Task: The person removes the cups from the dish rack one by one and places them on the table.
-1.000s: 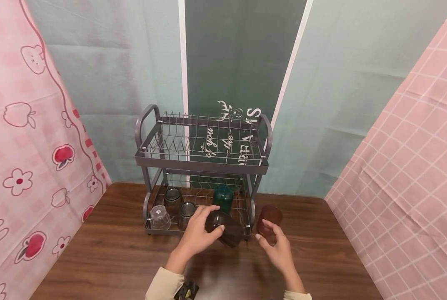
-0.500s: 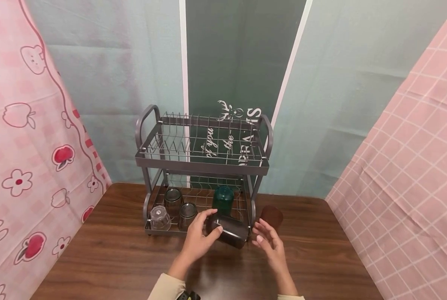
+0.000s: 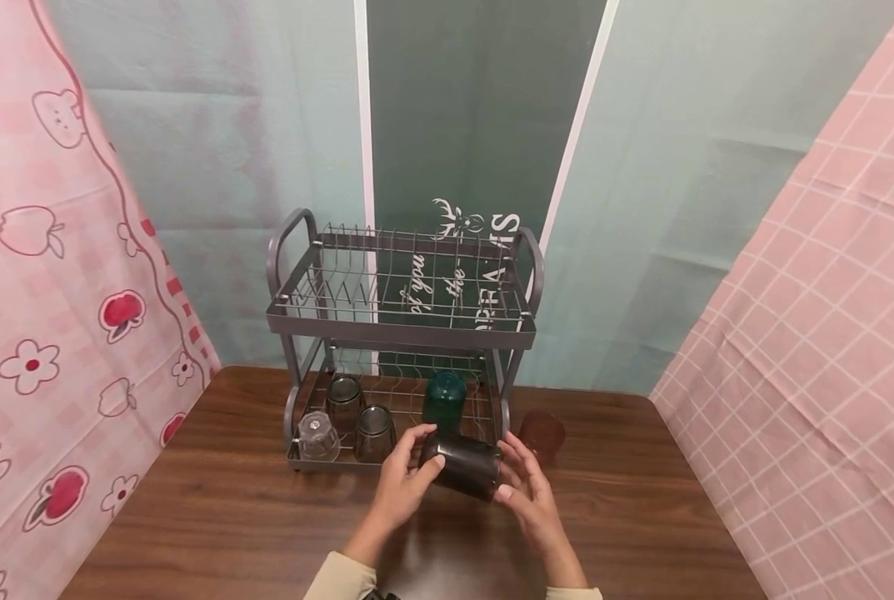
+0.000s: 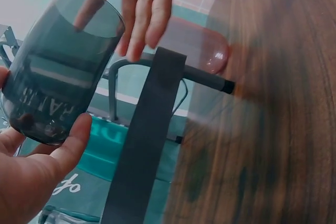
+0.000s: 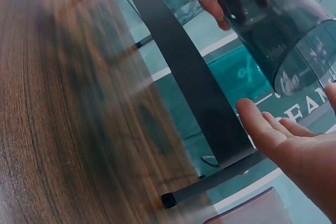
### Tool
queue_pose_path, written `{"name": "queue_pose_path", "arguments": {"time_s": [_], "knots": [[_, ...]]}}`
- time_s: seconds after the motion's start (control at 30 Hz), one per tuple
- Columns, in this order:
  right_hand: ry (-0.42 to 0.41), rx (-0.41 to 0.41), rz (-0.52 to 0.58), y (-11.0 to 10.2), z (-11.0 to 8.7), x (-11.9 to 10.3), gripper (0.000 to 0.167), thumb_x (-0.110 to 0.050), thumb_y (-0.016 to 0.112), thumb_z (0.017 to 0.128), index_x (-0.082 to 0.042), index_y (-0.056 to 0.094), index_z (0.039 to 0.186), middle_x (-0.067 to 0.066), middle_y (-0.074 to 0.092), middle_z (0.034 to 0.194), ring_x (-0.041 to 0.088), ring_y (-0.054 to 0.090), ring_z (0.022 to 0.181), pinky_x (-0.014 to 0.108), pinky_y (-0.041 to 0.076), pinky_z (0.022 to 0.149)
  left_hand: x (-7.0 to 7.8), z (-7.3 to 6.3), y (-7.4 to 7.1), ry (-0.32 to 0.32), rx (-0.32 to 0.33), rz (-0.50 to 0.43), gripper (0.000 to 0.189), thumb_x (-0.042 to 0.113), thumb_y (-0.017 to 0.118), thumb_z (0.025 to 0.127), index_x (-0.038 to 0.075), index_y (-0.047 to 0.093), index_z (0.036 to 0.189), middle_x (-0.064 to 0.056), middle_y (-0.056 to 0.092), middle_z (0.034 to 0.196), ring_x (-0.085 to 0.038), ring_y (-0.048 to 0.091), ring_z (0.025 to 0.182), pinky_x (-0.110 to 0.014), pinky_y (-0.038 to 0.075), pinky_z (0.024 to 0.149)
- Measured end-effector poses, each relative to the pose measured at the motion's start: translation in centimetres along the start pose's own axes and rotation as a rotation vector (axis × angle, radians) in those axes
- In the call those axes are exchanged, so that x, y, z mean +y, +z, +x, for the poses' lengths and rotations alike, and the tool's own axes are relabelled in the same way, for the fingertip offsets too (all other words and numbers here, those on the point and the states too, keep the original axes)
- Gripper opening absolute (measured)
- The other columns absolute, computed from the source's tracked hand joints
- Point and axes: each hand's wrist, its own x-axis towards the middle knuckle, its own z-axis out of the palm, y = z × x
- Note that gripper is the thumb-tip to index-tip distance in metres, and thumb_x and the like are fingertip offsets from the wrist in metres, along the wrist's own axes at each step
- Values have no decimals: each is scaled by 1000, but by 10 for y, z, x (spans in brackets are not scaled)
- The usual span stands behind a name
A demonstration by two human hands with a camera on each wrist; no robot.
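Observation:
My left hand (image 3: 404, 485) grips a dark smoky glass tumbler (image 3: 461, 465) by its base end, fingers on one side and thumb on the other. The tumbler lies tilted in the air in front of the rack, its mouth pointing right toward my right hand (image 3: 534, 498). See-through grey walls of the tumbler show in the left wrist view. My right hand has its fingers spread and loosely bent, fingertips right at the tumbler's rim. Beyond the tumbler, a teal glass (image 3: 444, 402) stands upside down on the rack's lower tier.
A grey two-tier dish rack (image 3: 402, 330) stands on the wooden table (image 3: 214, 517). On its lower tier at left are a clear glass (image 3: 318, 437) and two greyish glasses (image 3: 375, 435). A reddish-brown glass (image 3: 546, 433) stands right of the rack. Patterned cloths hang around the table.
The tumbler has swung from pointing down toward level, its mouth turning right. My right hand has moved left, away from the reddish-brown glass, up to the tumbler's rim.

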Motion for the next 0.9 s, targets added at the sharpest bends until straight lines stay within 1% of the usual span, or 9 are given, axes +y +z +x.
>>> {"name": "queue_pose_path", "arguments": {"time_s": [0.1, 0.23, 0.27, 0.4, 0.5, 0.6, 0.7, 0.8, 0.9], "knots": [[-11, 12, -45, 2, 1, 0, 65, 4, 59, 82, 6, 29, 140, 21, 38, 134, 30, 45, 119, 36, 46, 84, -1, -1, 2, -10, -12, -9, 39, 0, 59, 86, -3, 50, 124, -20, 54, 114, -24, 55, 91, -29, 49, 70], [-24, 38, -76, 4, 3, 1, 57, 11, 60, 80, 12, 37, 132, 17, 45, 126, 23, 52, 110, 33, 49, 79, -3, -2, 4, -6, -23, -10, 39, 1, 59, 86, -2, 49, 124, -20, 53, 116, -26, 55, 94, -30, 49, 71], [-27, 39, -80, 4, 3, 1, 55, 12, 60, 80, 13, 37, 130, 16, 46, 124, 22, 53, 108, 33, 50, 77, -3, -2, 4, -2, -23, -9, 40, 2, 59, 86, -3, 49, 125, -20, 54, 116, -27, 55, 94, -30, 49, 71], [-45, 29, -77, 5, 4, 1, 55, 12, 60, 80, 17, 35, 128, 16, 46, 125, 20, 53, 107, 32, 50, 77, -4, -2, 4, 8, -23, 0, 40, 1, 59, 86, -6, 48, 125, -19, 54, 115, -28, 55, 94, -30, 48, 71], [-53, 29, -76, 6, 4, 1, 53, 13, 59, 80, 15, 37, 128, 18, 44, 125, 20, 53, 107, 32, 50, 77, -5, -1, 3, 11, -38, 11, 41, 2, 58, 87, -6, 47, 125, -19, 54, 115, -26, 55, 93, -30, 48, 71], [-67, 38, -77, 6, 5, -1, 52, 14, 59, 79, 13, 40, 127, 18, 45, 124, 20, 53, 107, 31, 49, 78, -6, 1, 2, 40, -67, 29, 43, 2, 58, 88, -6, 45, 128, -21, 52, 117, -26, 55, 94, -32, 48, 73], [-92, 30, -82, 6, 4, -3, 52, 16, 59, 78, 14, 41, 127, 15, 49, 121, 20, 54, 106, 31, 49, 78, -18, 3, 0, 79, -89, 98, 48, 6, 59, 88, 0, 43, 132, -19, 50, 122, -28, 54, 101, -35, 48, 77], [-125, 14, -96, 5, 3, -5, 53, 17, 60, 77, 16, 40, 126, 16, 52, 117, 20, 55, 104, 31, 50, 76, -31, 6, -3, 108, -104, 172, 53, 12, 61, 87, 9, 41, 136, -13, 48, 126, -27, 52, 107, -36, 48, 81], [-134, 10, -103, 4, 3, -7, 54, 18, 60, 76, 16, 40, 126, 15, 54, 115, 20, 55, 101, 32, 51, 74, -38, 8, -4, 120, -116, 199, 54, 19, 63, 88, 16, 41, 137, -6, 47, 126, -22, 52, 109, -35, 47, 82]]}}
